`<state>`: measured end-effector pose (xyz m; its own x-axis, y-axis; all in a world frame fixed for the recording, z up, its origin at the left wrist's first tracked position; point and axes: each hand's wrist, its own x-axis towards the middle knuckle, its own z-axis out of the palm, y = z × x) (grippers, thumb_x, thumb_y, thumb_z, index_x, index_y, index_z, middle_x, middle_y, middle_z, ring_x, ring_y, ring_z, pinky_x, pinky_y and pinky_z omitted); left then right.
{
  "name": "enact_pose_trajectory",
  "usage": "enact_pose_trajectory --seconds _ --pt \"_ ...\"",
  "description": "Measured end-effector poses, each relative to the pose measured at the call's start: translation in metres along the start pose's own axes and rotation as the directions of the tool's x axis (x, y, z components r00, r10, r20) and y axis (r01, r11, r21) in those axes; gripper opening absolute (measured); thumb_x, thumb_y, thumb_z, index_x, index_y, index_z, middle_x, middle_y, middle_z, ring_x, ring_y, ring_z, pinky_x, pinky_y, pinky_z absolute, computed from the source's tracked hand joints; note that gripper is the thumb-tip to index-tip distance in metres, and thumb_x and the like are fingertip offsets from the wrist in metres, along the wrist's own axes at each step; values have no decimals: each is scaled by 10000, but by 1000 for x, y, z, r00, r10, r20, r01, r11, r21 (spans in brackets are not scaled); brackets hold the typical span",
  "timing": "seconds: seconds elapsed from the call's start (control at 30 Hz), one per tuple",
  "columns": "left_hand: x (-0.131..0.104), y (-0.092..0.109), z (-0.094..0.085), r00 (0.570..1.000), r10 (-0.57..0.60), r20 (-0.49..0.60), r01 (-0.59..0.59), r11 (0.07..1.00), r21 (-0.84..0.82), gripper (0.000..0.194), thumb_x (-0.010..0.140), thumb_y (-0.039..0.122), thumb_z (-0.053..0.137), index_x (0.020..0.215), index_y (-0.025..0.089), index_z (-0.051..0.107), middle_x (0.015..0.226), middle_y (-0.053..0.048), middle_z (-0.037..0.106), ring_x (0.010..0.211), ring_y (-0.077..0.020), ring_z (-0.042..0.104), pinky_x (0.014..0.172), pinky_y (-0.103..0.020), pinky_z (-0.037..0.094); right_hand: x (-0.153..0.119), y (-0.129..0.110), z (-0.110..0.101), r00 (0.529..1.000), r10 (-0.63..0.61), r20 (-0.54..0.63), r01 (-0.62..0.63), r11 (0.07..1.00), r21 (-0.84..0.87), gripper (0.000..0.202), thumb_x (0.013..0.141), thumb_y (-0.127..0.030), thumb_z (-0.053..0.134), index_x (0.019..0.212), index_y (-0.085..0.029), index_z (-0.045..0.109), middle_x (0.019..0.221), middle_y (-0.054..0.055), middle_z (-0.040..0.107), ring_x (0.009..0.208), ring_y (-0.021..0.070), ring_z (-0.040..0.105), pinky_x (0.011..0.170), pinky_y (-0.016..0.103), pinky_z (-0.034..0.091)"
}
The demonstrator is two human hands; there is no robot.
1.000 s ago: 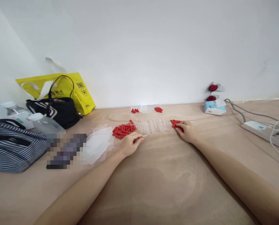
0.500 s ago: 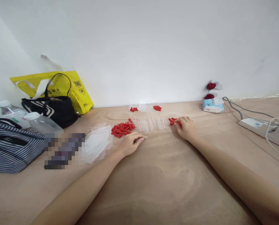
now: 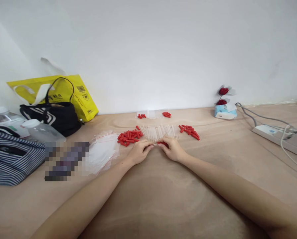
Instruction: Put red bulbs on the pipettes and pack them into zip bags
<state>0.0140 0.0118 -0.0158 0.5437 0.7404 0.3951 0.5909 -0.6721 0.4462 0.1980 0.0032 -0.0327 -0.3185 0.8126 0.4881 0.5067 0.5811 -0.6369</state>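
Pinched in the fingertips of my left hand (image 3: 140,152) is a thin clear tube (image 3: 155,144), mostly hidden. My right hand (image 3: 172,149) closes on a small red piece (image 3: 162,144), which looks like a rubber dropper bulb. The two hands nearly meet, tube end facing red piece; whether they touch I cannot tell. Just beyond lies a row of thin clear tubes (image 3: 158,132), side by side. A heap of red bulbs (image 3: 130,136) is left of the row, and a smaller group of red bulbs (image 3: 189,130) lies to its right.
Clear zip bags (image 3: 103,151) lie left of the heap. Near the wall, more red bulbs (image 3: 166,114) rest on clear bags. Bottles (image 3: 45,131), a striped bag (image 3: 16,159), a black bag (image 3: 61,118) and a yellow bag (image 3: 85,99) crowd the left. A tissue pack (image 3: 225,113) and power strip (image 3: 278,137) stand right.
My right hand has moved left from the right-hand red group to my left hand, bringing a red bulb with it. My left hand stays nearly in place with the tube.
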Motion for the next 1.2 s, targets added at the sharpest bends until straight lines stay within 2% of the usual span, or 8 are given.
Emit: enact_pose_trajectory --seconds 0.3,0.53,0.77,1.0,1.2 --pt "-2 -3 1 995 83 -51 -82 996 29 192 832 215 467 900 175 642 770 -30 637 702 -136 573 640 -237 448 1 5 -1 993 101 54 -108 983 151 164 749 -181 520 853 -181 647 802 38 654 718 147 570 675 271 439" --pt "-3 -3 2 993 108 -51 -107 994 36 207 844 215 454 915 170 643 737 -29 619 676 -127 563 610 -224 438 1 7 0 985 136 106 -159 952 261 157 728 -206 541 836 -181 652 776 29 658 693 141 565 662 275 443" --pt "-4 -2 5 981 186 -56 -181 980 76 235 860 222 427 915 167 648 671 -23 573 627 -119 528 585 -221 406 -2 12 1 984 130 119 -166 907 387 164 713 -252 556 819 -175 656 788 32 666 720 145 579 692 290 449" --pt "-6 0 5 980 198 -14 -195 973 120 239 863 220 415 919 185 645 666 -16 571 625 -121 528 597 -242 373 -3 12 1 985 107 133 -146 932 333 171 712 -281 572 802 -172 670 779 46 668 693 152 583 659 286 451" --pt "-6 -1 7 978 209 -20 -200 955 219 233 859 239 425 901 201 651 660 -8 585 636 -126 534 651 -284 329 -5 1 -3 996 7 86 -23 982 189 138 750 -216 537 793 -208 668 819 32 675 746 144 601 695 270 442"
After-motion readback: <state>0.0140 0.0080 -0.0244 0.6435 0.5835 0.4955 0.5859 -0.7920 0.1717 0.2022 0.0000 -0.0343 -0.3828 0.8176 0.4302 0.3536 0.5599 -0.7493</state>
